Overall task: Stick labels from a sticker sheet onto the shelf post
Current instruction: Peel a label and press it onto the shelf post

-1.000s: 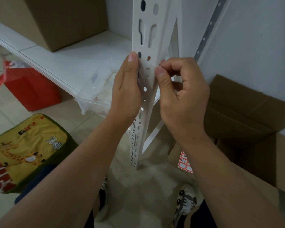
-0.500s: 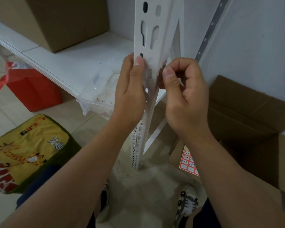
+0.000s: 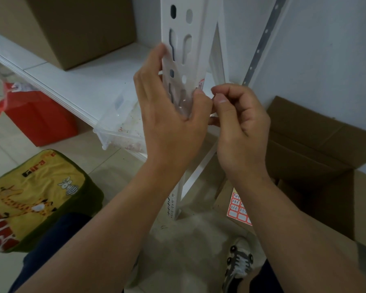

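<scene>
Pinching grip of my right hand [image 3: 239, 121] presses a red-edged label [image 3: 201, 83] onto the shelf post [image 3: 190, 60], my left hand [image 3: 169, 115] steadying with relaxed fingers; sticker sheet [image 3: 238, 208] holds more.

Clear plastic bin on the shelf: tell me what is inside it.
Through the clear plastic bin only small red and dark specks show on its bottom. The left hand and shelf post cover its right part, so nothing there can be told.

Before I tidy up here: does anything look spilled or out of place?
Yes. The clear plastic tray juts past the white shelf edge with reddish specks scattered inside. The red-bordered sticker sheet lies on the floor carton.
</scene>
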A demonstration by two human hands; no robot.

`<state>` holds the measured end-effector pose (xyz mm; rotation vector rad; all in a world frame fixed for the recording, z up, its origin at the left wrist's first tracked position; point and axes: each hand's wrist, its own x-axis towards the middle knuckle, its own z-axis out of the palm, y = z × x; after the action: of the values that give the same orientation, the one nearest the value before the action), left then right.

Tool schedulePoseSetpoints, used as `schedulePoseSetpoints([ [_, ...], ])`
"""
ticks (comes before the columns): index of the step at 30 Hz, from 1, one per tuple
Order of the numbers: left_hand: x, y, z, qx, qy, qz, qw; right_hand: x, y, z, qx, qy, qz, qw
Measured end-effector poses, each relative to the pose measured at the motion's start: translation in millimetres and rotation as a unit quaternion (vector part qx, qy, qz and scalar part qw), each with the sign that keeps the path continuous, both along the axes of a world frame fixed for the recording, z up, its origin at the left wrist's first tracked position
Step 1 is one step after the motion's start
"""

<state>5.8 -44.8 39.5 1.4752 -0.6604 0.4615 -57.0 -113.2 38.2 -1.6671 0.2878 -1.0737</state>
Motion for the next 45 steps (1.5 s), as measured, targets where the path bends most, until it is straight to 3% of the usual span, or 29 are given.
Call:
schedulePoseSetpoints([
  [13,-7,-4,20,0.028,0.024,0.058,0.998,5,-1,-5,-0.044,-0.013,-0.018,0.999],
  [18,-5,-4,19,0.029,0.02,0.052,0.998,4,-3,-7,-0.082,0.001,-0.038,0.996],
  [21,4,5,12,0.031,0.003,-0.003,1.0,5,-4,-7,-0.132,0.004,-0.049,0.99],
  [28,17,18,2,0.013,-0.034,-0.083,0.996,9,0,0,-0.276,0.005,-0.124,0.953],
  [35,21,20,0,0.01,-0.035,-0.104,0.994,0,-7,18,-0.476,0.082,-0.154,0.862],
  [39,21,20,3,0.005,-0.032,-0.104,0.994,-1,-6,27,-0.506,0.112,-0.145,0.843],
  [45,18,20,4,-0.005,-0.027,-0.106,0.994,2,-7,33,-0.488,0.117,-0.15,0.852],
])
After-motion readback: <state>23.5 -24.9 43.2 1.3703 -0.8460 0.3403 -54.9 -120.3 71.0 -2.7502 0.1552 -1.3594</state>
